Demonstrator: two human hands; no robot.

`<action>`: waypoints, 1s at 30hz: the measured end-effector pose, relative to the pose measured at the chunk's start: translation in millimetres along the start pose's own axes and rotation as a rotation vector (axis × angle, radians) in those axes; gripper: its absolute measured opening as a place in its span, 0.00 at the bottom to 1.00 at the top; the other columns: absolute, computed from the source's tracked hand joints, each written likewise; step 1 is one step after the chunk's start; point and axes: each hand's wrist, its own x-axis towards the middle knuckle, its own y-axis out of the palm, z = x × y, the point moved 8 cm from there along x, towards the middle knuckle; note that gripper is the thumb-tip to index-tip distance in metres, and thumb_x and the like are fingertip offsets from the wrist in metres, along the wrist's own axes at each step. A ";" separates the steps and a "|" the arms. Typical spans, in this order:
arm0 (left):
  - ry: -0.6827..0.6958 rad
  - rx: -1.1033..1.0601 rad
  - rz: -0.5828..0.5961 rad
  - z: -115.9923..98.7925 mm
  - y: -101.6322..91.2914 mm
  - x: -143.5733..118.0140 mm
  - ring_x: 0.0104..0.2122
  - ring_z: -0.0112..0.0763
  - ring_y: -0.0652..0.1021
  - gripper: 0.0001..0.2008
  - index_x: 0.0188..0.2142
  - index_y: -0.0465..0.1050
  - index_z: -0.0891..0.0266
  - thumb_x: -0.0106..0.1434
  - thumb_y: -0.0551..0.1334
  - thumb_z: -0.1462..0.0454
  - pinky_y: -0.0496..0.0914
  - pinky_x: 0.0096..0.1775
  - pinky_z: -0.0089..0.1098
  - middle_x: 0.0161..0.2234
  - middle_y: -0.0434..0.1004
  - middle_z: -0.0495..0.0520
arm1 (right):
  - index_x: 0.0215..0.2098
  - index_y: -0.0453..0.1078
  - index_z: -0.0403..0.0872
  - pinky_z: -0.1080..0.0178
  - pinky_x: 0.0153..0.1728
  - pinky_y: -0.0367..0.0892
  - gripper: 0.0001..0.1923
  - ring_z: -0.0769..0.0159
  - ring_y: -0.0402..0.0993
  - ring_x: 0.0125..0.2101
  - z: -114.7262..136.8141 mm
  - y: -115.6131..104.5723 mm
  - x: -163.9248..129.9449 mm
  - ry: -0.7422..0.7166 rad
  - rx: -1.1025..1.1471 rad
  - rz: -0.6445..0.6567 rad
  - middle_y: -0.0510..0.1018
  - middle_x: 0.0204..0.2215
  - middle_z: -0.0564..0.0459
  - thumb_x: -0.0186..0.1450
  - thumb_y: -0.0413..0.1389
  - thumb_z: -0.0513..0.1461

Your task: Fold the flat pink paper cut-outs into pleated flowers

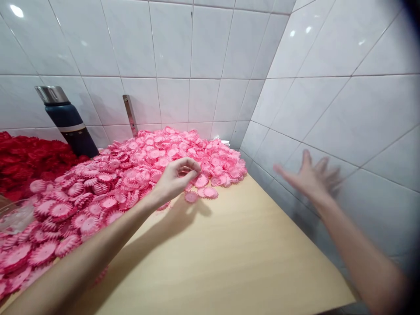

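Note:
A large heap of pink pleated discs with scalloped edges (131, 175) covers the left and back of the table. My left hand (180, 175) hovers over the heap's front right side, its thumb and fingers drawn together in a pinch. Whatever it may hold between the fingertips is hidden or too small to see. Just below those fingertips, several loose pink discs (201, 193) lie on the wood. Off the table's right edge, my right hand (311, 177) is raised in front of the tiled wall, slightly blurred, fingers spread and nothing in it.
A dark blue bottle with a steel cap (70, 120) leans behind the heap, beside a pile of red pieces (29, 159). A metal strip (130, 114) stands against the white tiled wall (210, 48). Clear plastic (16, 217) lies at left on the wooden table (223, 253).

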 end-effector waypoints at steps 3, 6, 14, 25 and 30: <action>-0.043 -0.034 0.007 5.3 0.9 -6.0 0.32 0.28 0.74 0.02 0.31 0.73 0.64 0.59 0.62 0.67 0.69 0.37 0.30 0.30 0.73 0.50 | 0.52 0.66 0.44 0.53 0.43 0.71 0.16 0.60 0.72 0.44 -7.7 7.1 3.7 0.074 0.047 -0.077 0.71 0.49 0.46 0.68 0.54 0.42; -0.103 -0.075 -0.007 14.2 -0.5 -14.2 0.31 0.28 0.74 0.02 0.30 0.73 0.64 0.57 0.64 0.66 0.69 0.36 0.28 0.30 0.74 0.50 | 0.52 0.65 0.44 0.53 0.43 0.71 0.16 0.60 0.72 0.44 -3.4 12.9 10.5 0.128 0.104 -0.131 0.71 0.50 0.46 0.68 0.53 0.42; -0.258 -0.180 -0.256 51.7 -0.9 -47.6 0.27 0.29 0.74 0.05 0.32 0.70 0.62 0.58 0.63 0.63 0.70 0.27 0.28 0.27 0.72 0.49 | 0.37 0.75 0.47 0.62 0.24 0.63 0.19 0.66 0.68 0.18 58.0 81.9 -13.5 -0.033 0.150 0.036 0.70 0.13 0.58 0.60 0.58 0.54; -0.307 -0.310 -0.479 66.6 4.0 -72.6 0.35 0.32 0.77 0.08 0.35 0.72 0.61 0.58 0.65 0.60 0.74 0.38 0.30 0.34 0.75 0.51 | 0.35 0.76 0.46 0.64 0.30 0.65 0.08 0.63 0.73 0.29 100.3 192.8 -127.6 -0.366 0.193 0.556 0.80 0.30 0.50 0.63 0.57 0.41; -0.380 -0.424 -0.422 71.1 13.1 -78.8 0.34 0.34 0.77 0.11 0.38 0.73 0.60 0.59 0.64 0.56 0.76 0.33 0.33 0.35 0.75 0.52 | 0.35 0.76 0.47 0.62 0.37 0.69 0.05 0.61 0.76 0.34 80.1 188.6 -126.4 -0.260 0.326 0.528 0.80 0.33 0.50 0.63 0.58 0.39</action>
